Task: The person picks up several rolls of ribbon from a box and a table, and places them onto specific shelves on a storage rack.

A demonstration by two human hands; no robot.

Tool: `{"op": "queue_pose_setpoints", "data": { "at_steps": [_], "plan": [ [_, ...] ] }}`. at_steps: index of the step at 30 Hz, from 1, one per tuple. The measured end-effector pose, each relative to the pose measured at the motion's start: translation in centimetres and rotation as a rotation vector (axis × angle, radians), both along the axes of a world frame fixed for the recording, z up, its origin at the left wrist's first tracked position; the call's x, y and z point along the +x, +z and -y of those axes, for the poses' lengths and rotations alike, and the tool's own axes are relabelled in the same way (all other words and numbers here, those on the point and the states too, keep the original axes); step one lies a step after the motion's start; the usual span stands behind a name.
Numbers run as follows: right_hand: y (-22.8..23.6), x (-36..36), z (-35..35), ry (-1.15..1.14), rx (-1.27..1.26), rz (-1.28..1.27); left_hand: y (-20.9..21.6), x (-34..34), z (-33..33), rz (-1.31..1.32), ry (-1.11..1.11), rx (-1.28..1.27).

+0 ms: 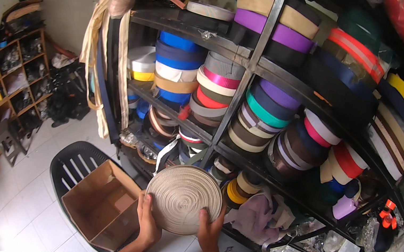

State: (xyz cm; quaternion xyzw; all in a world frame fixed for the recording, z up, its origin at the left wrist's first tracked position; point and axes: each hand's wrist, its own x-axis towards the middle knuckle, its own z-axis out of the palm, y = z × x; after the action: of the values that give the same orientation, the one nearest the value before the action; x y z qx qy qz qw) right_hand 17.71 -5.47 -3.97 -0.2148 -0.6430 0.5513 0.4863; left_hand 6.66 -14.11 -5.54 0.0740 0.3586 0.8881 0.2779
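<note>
Between my two hands I hold up a large beige roll of webbing, its coiled flat side turned toward me. My left hand grips its lower left edge, the thumb lying on the coil. On the lower right edge, my right hand clasps it with the thumb pressed on the face; the other fingers go behind the roll and are hidden. Just left of the roll, a cardboard box with its top uncovered rests on a black slatted plastic chair.
Ahead stands a black metal shelf rack stacked with many coloured webbing rolls. Beige straps hang from its left end. Plastic bags and cloth crowd the low shelf. At far left, a wooden cubbyhole shelf stands on the tiled floor.
</note>
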Motion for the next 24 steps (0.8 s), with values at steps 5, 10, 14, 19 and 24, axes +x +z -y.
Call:
{"op": "queue_pose_setpoints", "data": {
  "at_steps": [5, 10, 14, 19, 24],
  "plan": [
    [5.1, -4.0, -0.3, -0.039, 0.074, -0.054, 2.8, -6.0, -0.2, -0.116, -0.242, -0.002],
    [7.9, -8.3, -0.5, -0.012, 0.085, -0.094, 7.2, -12.2, -1.4, -0.552, -0.184, 0.008],
    [9.9, -12.1, -1.6, -0.154, 0.390, 0.000, 10.9, -15.8, -1.7, -0.573, -0.057, 0.063],
    [15.9, -14.3, -3.2, -0.374, 0.786, 0.060, 16.9, -17.3, -4.1, -0.416, -0.106, 0.245],
    [21.7, -16.7, -6.7, -0.280, 0.781, -0.054, 22.5, -21.1, -7.8, -0.454, -0.165, 0.341]
  ]
}}
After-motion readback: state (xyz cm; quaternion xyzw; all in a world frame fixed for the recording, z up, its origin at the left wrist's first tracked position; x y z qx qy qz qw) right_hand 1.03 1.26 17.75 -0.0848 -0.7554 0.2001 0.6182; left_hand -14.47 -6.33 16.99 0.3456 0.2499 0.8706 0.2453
